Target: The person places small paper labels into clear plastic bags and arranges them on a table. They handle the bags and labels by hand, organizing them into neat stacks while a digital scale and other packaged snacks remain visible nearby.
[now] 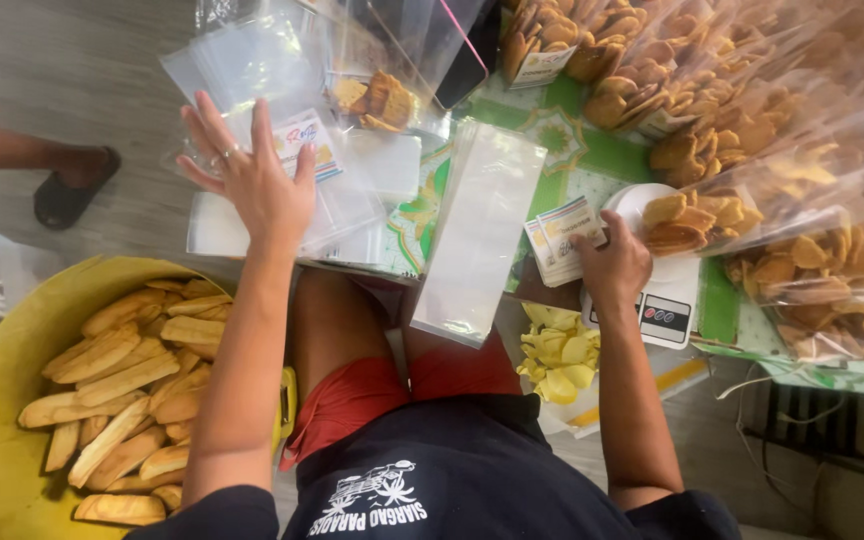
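From the head camera, the left hand (252, 180) lies with fingers spread flat on a pile of thin clear plastic bags (262, 75): light, limp, slippery, best pinched at an edge. The right hand (612, 265) curls its fingers over a small stack of printed paper labels (560, 240) on the green patterned table mat (602, 160); grey floor around.

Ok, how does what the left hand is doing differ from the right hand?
The left hand lies spread flat on clear bags; the right hand is curled, its fingers on a stack of small labels. The left reaches farther from the body; the right stays beside the white scale. Both are bare and over the table's packing supplies.
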